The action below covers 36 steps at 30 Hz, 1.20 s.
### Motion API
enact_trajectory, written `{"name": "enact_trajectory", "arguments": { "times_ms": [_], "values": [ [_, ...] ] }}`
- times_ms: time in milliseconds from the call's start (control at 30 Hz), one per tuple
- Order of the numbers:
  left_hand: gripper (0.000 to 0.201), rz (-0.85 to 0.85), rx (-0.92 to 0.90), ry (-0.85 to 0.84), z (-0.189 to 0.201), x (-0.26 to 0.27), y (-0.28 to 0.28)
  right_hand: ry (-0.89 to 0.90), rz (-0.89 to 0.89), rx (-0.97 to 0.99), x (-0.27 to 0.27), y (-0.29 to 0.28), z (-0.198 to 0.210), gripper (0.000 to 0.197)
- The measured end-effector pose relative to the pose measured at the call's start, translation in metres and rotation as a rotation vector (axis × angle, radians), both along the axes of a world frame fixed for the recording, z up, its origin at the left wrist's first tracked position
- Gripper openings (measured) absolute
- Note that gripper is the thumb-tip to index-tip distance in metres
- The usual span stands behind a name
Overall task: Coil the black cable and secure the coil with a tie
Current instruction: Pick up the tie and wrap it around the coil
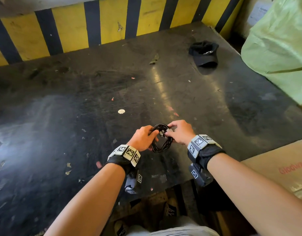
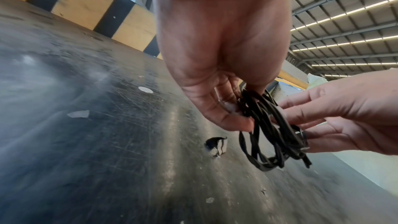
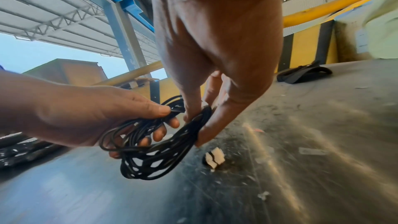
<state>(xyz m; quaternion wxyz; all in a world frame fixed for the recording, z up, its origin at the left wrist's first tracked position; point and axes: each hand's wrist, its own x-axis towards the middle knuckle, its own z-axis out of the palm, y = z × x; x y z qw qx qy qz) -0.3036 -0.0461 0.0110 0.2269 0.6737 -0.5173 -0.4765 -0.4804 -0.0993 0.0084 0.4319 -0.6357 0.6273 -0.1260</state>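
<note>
The black cable (image 1: 161, 138) is already wound into a small bundle of loops, held in the air just above the dark tabletop (image 1: 78, 108) between both hands. The left hand (image 1: 143, 137) curls its fingers round one side of the coil, thumb pressing the strands together, while the right hand (image 1: 180, 132) pinches the opposite side between thumb and fingertips. The winding looks finished, so the step in hand is probably the binding. To do it well, the left hand should keep the loops squeezed flat and even so that none springs out, leaving the right free to pass a tie round the pinched waist and draw it snug. A small white and black piece (image 3: 214, 157) lies on the tabletop directly beneath the coil; it may be the tie, but it is too blurred to say. Something pale shows between the fingers in the head view, equally unclear. The cable's ends and plugs are hard to pick out among the strands. A black cap (image 1: 204, 52) lies well apart, far on the right.
</note>
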Motion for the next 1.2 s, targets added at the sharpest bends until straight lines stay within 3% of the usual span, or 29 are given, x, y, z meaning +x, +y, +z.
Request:
{"name": "enact_trajectory", "arguments": {
  "times_ms": [167,300,400,533,667,867,1033,1200],
  "values": [
    [0.028,-0.126,0.152,0.006,-0.006,-0.014,-0.013,0.032,0.046,0.082,-0.028,-0.005,-0.006,0.032],
    [0.034,-0.152,0.197,-0.074,-0.019,-0.014,-0.028,0.049,-0.022,0.107,-0.052,-0.015,-0.008,0.042],
    [0.018,-0.167,0.004,-0.307,-0.032,-0.006,-0.044,0.065,-0.043,0.113,-0.068,-0.022,-0.013,0.047],
    [0.031,-0.368,-0.236,-0.538,-0.046,-0.009,-0.061,0.091,-0.036,0.108,-0.081,-0.027,-0.020,0.044],
    [0.040,-0.569,-0.252,-0.654,-0.060,-0.013,-0.079,0.047,-0.008,0.147,-0.091,-0.030,-0.025,0.032],
    [0.033,-0.610,-0.245,-0.619,-0.071,-0.014,-0.088,-0.025,-0.020,0.182,-0.093,-0.033,-0.032,0.041],
    [0.052,-0.597,-0.197,-0.619,-0.075,-0.002,-0.088,-0.062,-0.047,0.222,-0.097,-0.034,-0.041,0.043],
    [0.026,-0.569,-0.311,-0.648,-0.077,0.003,-0.083,-0.089,-0.018,0.241,-0.095,-0.033,-0.045,0.040]
  ]
}}
